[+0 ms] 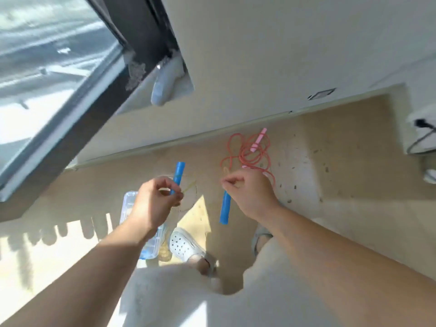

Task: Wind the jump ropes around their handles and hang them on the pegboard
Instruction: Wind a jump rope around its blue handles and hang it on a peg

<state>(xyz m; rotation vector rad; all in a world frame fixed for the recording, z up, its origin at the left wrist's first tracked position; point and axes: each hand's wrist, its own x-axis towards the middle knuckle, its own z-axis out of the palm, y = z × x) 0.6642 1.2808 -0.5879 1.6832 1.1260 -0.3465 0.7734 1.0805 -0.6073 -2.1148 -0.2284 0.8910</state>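
Cord [189,186] looks thin, limp, light; I judge the stiff blue handle [179,172] gripped by my left hand [151,204] the firm hold, right hand [250,197] pinching cord.

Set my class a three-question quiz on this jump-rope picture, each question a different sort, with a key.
1. True or false: the pink-handled rope is wound neatly around its handles.
2. What does the left hand grip? A) a pink handle B) a blue handle C) nothing
3. Fill in: the second blue handle is partly hidden behind the ___ hand.
Key: 1 false, it lies loose on the floor; 2 B; 3 right hand.
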